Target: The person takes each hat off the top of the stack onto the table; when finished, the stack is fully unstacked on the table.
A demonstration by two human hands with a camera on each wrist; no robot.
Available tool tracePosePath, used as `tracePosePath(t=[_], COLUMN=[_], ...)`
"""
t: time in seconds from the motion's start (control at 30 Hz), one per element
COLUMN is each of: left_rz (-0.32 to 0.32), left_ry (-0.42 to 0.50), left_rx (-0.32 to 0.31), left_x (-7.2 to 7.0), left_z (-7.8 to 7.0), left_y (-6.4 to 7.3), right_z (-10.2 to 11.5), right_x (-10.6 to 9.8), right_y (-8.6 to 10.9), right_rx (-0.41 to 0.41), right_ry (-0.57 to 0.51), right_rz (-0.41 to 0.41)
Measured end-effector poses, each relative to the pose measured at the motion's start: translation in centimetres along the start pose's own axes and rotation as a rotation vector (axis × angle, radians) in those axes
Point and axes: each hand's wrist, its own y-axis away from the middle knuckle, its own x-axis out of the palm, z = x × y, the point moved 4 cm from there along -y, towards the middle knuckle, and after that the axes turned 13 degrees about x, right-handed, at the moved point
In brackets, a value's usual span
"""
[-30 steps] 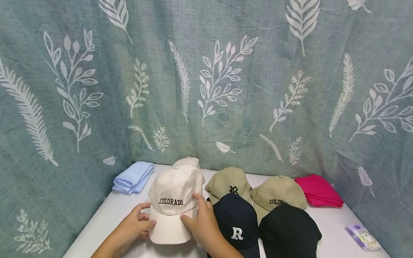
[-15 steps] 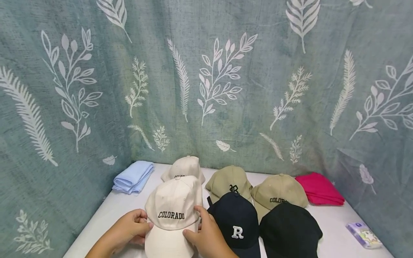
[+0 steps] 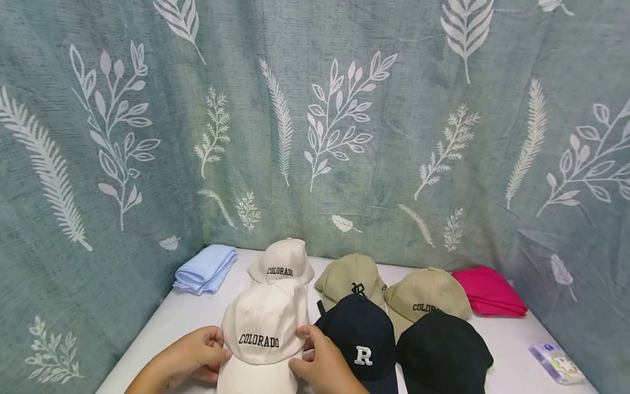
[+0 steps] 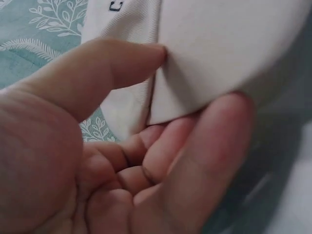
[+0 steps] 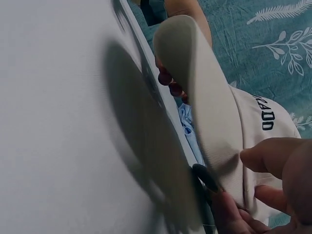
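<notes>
A cream baseball cap with COLORADO in dark letters faces me at the near left of the table. My left hand pinches one side of it where brim and crown meet, thumb on top and fingers beneath. On the opposite side my right hand grips the same seam. In the right wrist view the brim hangs above the white surface and casts a shadow on it. Behind stands a second cream COLORADO cap, its brim mostly hidden. A navy cap with a white R is close to my right hand.
Two khaki caps stand in the back row, with a black cap in front of the right one. Folded blue cloth lies back left, folded red cloth back right. A small purple-and-white packet sits near the right edge.
Both hands have brought the held cream cap down and towards me. The cream cap behind it, mostly covered before, now shows its lettering. The other caps stay in place.
</notes>
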Motion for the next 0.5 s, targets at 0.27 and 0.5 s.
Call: tracePosePath(t=[0.27,0.5], left_rz=[-0.003,-0.009], left_ry=[-0.061,-0.167], left_rx=[-0.017,0.010], left_x=[0.3,0.3], left_z=[0.7,0.7], left_y=[0.3,0.4], right_z=[-1.4,-1.6], right_x=[0.4,0.5], right_y=[-0.1,-0.2], right_rx=[0.011,-0.023], right_ry=[0.027,0.069], right_rz=[0.101,0.065])
